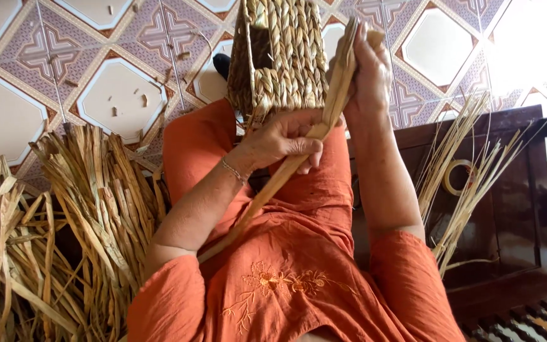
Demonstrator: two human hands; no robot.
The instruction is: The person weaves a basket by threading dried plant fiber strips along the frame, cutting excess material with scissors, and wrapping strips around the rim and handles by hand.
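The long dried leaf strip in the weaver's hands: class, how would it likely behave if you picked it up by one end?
The strip would probably droop a little rather than flop: it runs nearly straight from the left hand to the right hand. It looks thin and dry, so likely light. The braided basket suggests such strips bend without snapping.

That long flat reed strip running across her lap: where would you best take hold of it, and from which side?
Grip the reed strip at its flat middle, from above, thumb over one broad face and fingers under the other, as the left hand does. It is thin and wide, so pinching the faces seems steadier than the edges. The right hand holds its top beside the woven basket.
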